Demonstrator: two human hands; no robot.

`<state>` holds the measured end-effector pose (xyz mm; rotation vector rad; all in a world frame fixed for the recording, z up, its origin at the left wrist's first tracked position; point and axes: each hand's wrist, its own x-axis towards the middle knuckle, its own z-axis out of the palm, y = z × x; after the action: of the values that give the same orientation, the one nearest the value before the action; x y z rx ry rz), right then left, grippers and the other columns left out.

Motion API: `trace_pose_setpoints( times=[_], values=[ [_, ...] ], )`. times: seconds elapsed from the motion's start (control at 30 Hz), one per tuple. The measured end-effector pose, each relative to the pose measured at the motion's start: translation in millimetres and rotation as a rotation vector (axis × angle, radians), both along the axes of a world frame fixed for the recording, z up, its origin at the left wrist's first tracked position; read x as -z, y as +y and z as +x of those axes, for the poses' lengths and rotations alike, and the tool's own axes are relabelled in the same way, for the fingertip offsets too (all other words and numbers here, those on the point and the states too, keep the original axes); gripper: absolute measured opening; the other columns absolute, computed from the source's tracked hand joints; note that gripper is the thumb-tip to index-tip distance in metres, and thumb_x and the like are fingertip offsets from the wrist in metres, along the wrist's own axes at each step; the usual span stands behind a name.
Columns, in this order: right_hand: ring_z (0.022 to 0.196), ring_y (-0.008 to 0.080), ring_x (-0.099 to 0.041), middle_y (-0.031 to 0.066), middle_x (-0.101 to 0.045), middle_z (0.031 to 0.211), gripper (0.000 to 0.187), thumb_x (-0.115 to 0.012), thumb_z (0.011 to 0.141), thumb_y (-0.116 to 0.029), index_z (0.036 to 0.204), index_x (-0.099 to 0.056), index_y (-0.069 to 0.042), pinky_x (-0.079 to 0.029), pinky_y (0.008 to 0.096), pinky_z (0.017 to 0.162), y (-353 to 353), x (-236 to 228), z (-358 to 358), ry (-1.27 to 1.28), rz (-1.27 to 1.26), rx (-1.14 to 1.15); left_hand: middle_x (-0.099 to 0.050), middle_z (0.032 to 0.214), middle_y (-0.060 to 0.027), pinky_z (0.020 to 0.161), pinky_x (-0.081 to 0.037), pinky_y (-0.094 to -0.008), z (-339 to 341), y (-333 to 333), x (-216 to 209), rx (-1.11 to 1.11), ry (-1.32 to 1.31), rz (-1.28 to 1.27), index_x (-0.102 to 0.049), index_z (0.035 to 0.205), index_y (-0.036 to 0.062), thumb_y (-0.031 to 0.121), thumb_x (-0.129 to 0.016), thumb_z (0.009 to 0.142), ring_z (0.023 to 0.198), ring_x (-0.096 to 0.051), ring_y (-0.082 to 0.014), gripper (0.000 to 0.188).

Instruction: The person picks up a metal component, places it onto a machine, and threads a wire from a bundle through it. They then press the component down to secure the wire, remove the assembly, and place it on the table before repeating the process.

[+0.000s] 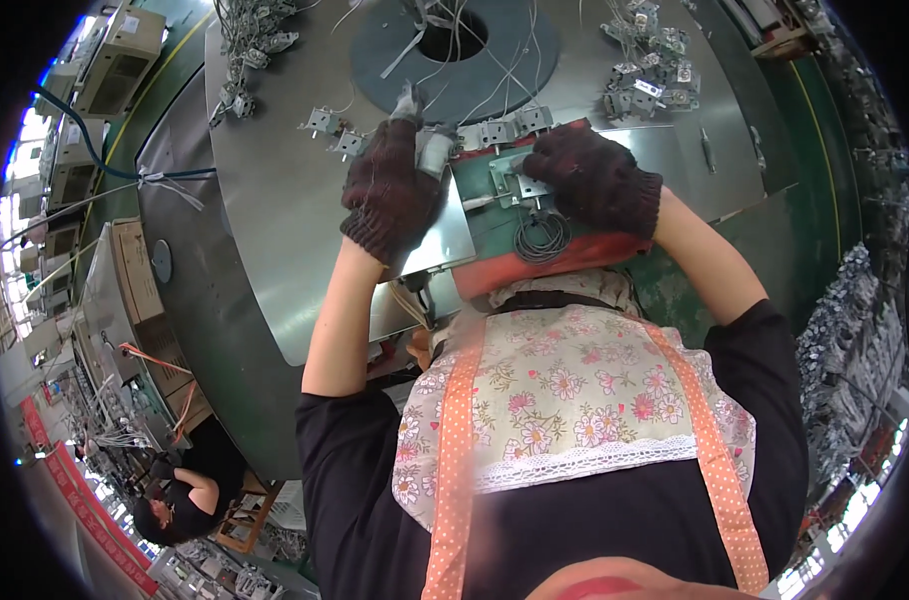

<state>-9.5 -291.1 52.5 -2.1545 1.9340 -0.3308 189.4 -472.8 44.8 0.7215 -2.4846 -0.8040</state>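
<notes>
My left hand [391, 188], in a dark knitted glove with pale wrapping on two digits, lies over the metal worktop with thumb and forefinger apart. Nothing shows between them. Beside it are small metal boxes [343, 138] with pins and thin wires. My right hand [593, 178], gloved alike, closes on the edge of a small metal control unit [518, 186] with a bracket and pin. A coil of thin dark tubing [542, 237] hangs just below that unit. More metal boxes [502, 130] stand in a row beyond it. My right fingertips are partly hidden.
A round grey disc [380, 62] with a central hole and loose wires sits ahead. Piles of metal units lie at far left [245, 45] and far right [655, 70]. A screwdriver-like tool [708, 150] rests at right. Another person [190, 495] sits at lower left.
</notes>
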Motion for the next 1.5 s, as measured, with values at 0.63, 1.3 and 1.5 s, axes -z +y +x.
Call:
trace_pose_setpoints(
  times=[0.63, 1.3, 1.5],
  values=[
    [0.101, 0.0379, -0.062, 0.0219, -0.065, 0.105, 0.041, -0.069, 0.075, -0.013, 0.114, -0.062, -0.001, -0.051, 0.0486, 0.087, 13.3, 32.1, 27.9, -0.054, -0.232, 0.146, -0.070, 0.116, -0.0166, 0.113, -0.038, -0.0496, -13.6, 45.3, 11.6, 0.274, -0.179, -0.501, -0.066, 0.125, 0.0059, 0.037, -0.067, 0.092, 0.118, -0.062, -0.0341, 0.046],
    [0.093, 0.0393, -0.064, 0.0188, -0.063, 0.108, 0.045, -0.065, 0.075, 0.001, 0.119, -0.061, -0.002, -0.056, 0.0446, 0.079, 59.9, -4.8, -106.8, -0.323, -0.691, 0.233, -0.066, 0.126, -0.0218, 0.113, -0.039, -0.0502, -35.7, 90.3, 32.2, 0.244, -0.288, -0.507, -0.060, 0.129, -0.0004, 0.040, -0.065, 0.090, 0.122, -0.061, -0.0375, 0.056],
    [0.096, 0.0369, -0.065, 0.0184, -0.065, 0.106, 0.045, -0.064, 0.079, -0.006, 0.124, -0.061, -0.006, -0.054, 0.0437, 0.086, 68.5, 16.2, -141.8, 0.057, -0.585, 0.465, -0.066, 0.126, -0.0234, 0.113, -0.040, -0.0489, -40.2, 92.8, 27.1, 0.260, -0.292, -0.479, -0.059, 0.130, -0.0028, 0.034, -0.071, 0.088, 0.123, -0.061, -0.0379, 0.057]
  ],
)
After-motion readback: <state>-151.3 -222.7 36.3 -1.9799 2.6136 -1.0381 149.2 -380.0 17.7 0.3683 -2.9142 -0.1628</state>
